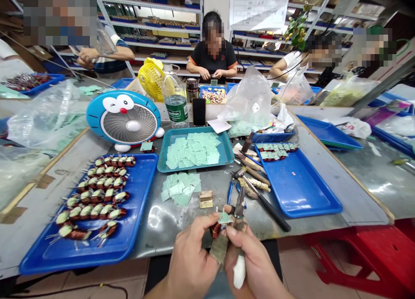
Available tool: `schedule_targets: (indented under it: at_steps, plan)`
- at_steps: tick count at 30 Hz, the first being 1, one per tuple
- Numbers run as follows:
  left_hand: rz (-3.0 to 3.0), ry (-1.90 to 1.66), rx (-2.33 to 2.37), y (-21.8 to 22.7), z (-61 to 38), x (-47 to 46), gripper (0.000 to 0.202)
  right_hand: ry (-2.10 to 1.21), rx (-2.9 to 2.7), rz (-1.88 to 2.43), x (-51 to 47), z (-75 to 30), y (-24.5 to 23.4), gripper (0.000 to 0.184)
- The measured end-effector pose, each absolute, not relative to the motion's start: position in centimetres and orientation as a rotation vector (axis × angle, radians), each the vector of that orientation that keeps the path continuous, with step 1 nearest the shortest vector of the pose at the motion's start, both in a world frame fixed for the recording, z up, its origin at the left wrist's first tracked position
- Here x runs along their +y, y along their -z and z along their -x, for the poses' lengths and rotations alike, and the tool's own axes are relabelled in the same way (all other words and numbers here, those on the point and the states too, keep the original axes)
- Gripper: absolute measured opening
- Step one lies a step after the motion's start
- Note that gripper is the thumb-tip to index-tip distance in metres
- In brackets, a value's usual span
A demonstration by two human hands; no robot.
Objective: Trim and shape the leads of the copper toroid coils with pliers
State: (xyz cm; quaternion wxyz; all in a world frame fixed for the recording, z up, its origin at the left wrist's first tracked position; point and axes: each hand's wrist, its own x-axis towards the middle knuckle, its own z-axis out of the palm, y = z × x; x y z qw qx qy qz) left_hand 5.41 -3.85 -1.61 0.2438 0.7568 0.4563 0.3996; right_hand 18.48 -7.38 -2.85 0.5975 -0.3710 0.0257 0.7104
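Note:
My left hand (194, 251) is closed round a small copper-wound coil (214, 230), which has a square pale green plate (224, 218) on its top. My right hand (251, 251) grips pliers (240, 204) with wrapped handles, jaws pointing away from me, while its thumb is at the plate's near edge. Tape or cloth covers some fingertips. Loose green plates (181, 188) lie just beyond my hands, beside a small metal block (206, 199). More plates fill a teal tray (160, 162). Rows of wound coils (103, 195) stand in the left blue tray (97, 260).
Cutters (231, 191) and several wooden- and black-handled tools (259, 184) lie right of centre. The right blue tray (304, 188) holds coils with plates at its far end. A cartoon fan (132, 126), water bottle (177, 104) and phone (199, 112) line the back. Co-workers sit beyond.

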Motion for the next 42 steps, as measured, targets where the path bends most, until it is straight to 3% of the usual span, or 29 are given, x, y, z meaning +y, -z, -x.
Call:
schedule_targets:
  at_steps: [4, 11, 17, 28, 35, 42]
  plan:
    - [-1.863, -0.989, 1.212, 1.9, -5.3, -3.9, 0.029, -1.603, -0.035, 0.973, -7.4, -18.1, 2.4, 0.051]
    - [-0.984, -0.669, 0.999, 1.7, -4.6, -3.0, 0.04, -1.696, -0.528, 1.242, -7.6, -21.6, 2.9, 0.046]
    - [-0.767, -0.642, 0.982, 1.9, -4.2, -2.2, 0.046, -1.699, -0.925, 1.415, -8.5, -24.1, 3.1, 0.041]
    - [-0.638, -0.624, 0.926, 1.7, -4.2, -2.8, 0.056, -1.722, -0.755, 1.494, -9.1, -23.2, 2.7, 0.057]
    - [-0.778, -0.678, 0.949, 2.4, -4.5, -3.5, 0.048, -1.675, -0.596, 1.432, -9.7, -22.5, 3.6, 0.054]
    - [-1.154, -0.702, 1.073, 2.6, -5.0, -4.7, 0.046, -1.736, -0.107, 0.994, -7.9, -19.3, 2.5, 0.037]
